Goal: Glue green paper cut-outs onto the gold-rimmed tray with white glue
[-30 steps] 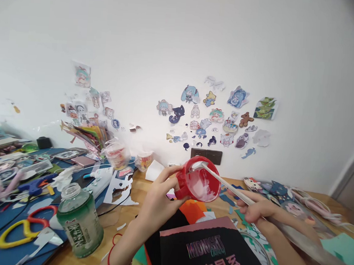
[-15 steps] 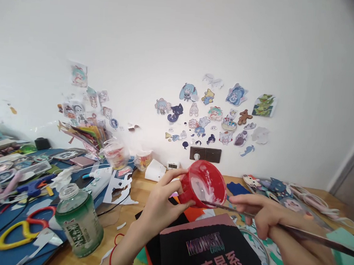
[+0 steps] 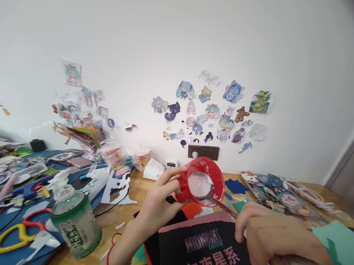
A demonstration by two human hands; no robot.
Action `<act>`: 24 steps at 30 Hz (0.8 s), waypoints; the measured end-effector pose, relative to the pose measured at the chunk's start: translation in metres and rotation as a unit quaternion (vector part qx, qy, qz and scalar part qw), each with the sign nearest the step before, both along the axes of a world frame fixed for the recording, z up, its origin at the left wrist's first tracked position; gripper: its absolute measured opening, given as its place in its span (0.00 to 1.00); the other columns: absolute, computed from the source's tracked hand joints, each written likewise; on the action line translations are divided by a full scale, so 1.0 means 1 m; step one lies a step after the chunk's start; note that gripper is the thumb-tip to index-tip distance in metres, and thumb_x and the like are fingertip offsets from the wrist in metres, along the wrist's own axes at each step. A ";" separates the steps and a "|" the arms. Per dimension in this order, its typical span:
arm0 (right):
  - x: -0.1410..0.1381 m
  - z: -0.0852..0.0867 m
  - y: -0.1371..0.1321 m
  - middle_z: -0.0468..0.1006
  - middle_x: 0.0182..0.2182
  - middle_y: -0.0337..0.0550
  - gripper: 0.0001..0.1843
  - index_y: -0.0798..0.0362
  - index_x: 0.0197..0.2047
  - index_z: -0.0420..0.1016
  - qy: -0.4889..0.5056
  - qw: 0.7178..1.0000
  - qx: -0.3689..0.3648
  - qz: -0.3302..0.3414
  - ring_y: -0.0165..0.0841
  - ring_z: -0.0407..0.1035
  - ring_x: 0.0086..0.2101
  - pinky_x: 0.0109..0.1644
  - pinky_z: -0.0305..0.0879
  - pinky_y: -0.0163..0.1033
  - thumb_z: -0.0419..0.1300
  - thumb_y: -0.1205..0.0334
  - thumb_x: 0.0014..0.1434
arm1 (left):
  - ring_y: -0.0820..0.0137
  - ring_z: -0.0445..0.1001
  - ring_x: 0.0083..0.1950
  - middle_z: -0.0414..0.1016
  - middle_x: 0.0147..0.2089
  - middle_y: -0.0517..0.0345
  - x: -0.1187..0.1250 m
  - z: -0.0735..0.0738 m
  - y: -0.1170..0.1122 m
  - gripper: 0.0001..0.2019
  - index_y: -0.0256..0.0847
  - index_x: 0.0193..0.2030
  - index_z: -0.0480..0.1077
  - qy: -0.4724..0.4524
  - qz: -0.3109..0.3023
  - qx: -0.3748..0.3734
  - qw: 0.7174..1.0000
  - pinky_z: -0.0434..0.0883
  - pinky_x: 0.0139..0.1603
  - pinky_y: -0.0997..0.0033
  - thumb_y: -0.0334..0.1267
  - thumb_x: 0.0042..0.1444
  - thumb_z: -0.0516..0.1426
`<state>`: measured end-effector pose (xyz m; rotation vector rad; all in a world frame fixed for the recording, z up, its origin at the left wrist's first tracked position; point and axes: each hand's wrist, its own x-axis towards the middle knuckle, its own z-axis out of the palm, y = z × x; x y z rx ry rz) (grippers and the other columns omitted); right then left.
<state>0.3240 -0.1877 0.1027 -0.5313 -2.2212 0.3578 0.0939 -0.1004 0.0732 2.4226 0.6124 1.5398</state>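
Half a second ago the spoon (image 3: pixel 211 196) showed edge-on in the red cup (image 3: pixel 218 179); now its bowl faces the viewer — the right hand (image 3: pixel 275 234) lower, fingers closed around the handle. The left hand (image 3: pixel 162 198) grips the tilted cup. Bare worktop (image 3: pixel 136 188) shows between left hand and green jar (image 3: pixel 78 226).

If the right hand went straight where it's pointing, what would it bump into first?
Probably the red cup: the right hand points roughly along the spoon toward it, though depth is unclear.
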 end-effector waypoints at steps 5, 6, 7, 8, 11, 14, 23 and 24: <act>-0.004 -0.007 0.000 0.62 0.17 0.38 0.19 0.52 0.21 0.58 0.079 0.995 0.034 -0.059 0.28 0.61 0.20 0.22 0.56 0.33 0.46 0.64 0.65 | 0.69 0.69 0.54 0.65 0.55 0.54 0.000 -0.004 0.001 0.12 0.38 0.25 0.58 0.020 -0.026 -0.003 0.999 0.70 0.58 0.66 0.26 0.52 0.59; -0.006 -0.007 -0.002 0.61 0.17 0.37 0.19 0.52 0.22 0.56 0.086 0.994 0.015 -0.069 0.27 0.60 0.21 0.22 0.55 0.33 0.46 0.64 0.65 | 0.69 0.68 0.55 0.65 0.56 0.55 0.000 -0.005 0.001 0.12 0.38 0.25 0.58 0.024 -0.027 -0.002 0.999 0.70 0.58 0.66 0.27 0.52 0.59; -0.008 -0.007 -0.005 0.61 0.18 0.36 0.18 0.52 0.22 0.55 0.098 0.992 -0.009 -0.081 0.27 0.59 0.21 0.23 0.55 0.34 0.46 0.64 0.66 | 0.69 0.68 0.56 0.64 0.56 0.56 0.000 -0.005 0.000 0.12 0.38 0.26 0.59 0.027 -0.024 -0.002 0.999 0.70 0.58 0.65 0.27 0.53 0.59; -0.010 -0.006 -0.007 0.61 0.19 0.36 0.18 0.51 0.23 0.54 0.110 0.989 -0.035 -0.096 0.28 0.58 0.22 0.25 0.55 0.34 0.47 0.63 0.66 | 0.68 0.67 0.57 0.64 0.57 0.57 0.000 -0.006 0.000 0.11 0.38 0.26 0.59 0.029 -0.020 -0.002 0.999 0.70 0.58 0.64 0.27 0.53 0.58; -0.016 -0.004 -0.012 0.58 0.21 0.35 0.18 0.51 0.25 0.50 0.186 0.970 -0.060 -0.145 0.29 0.55 0.23 0.27 0.53 0.37 0.50 0.56 0.64 | 0.68 0.67 0.57 0.63 0.58 0.58 -0.001 -0.007 -0.001 0.11 0.38 0.26 0.59 0.033 -0.004 0.004 0.999 0.70 0.58 0.63 0.28 0.53 0.58; -0.014 -0.007 -0.004 0.55 0.19 0.34 0.22 0.51 0.24 0.48 0.140 0.985 -0.002 -0.097 0.29 0.52 0.21 0.25 0.51 0.38 0.48 0.46 0.62 | 0.69 0.67 0.56 0.63 0.57 0.58 0.000 -0.007 0.000 0.11 0.38 0.26 0.58 0.027 0.005 0.019 0.999 0.70 0.58 0.65 0.27 0.53 0.58; -0.012 -0.015 0.005 0.59 0.15 0.36 0.23 0.49 0.20 0.64 -0.001 0.988 0.142 -0.065 0.30 0.54 0.18 0.28 0.56 0.40 0.46 0.53 0.65 | 0.70 0.67 0.56 0.65 0.56 0.57 -0.002 -0.005 0.000 0.10 0.38 0.26 0.60 0.030 0.000 0.027 0.999 0.69 0.58 0.68 0.26 0.53 0.58; -0.015 -0.012 -0.002 0.60 0.15 0.37 0.23 0.49 0.22 0.66 0.001 0.986 0.151 -0.075 0.31 0.56 0.19 0.29 0.57 0.41 0.44 0.52 0.65 | 0.70 0.66 0.57 0.65 0.57 0.58 -0.002 -0.005 0.000 0.11 0.38 0.26 0.60 0.036 0.001 0.028 0.999 0.69 0.58 0.68 0.26 0.53 0.58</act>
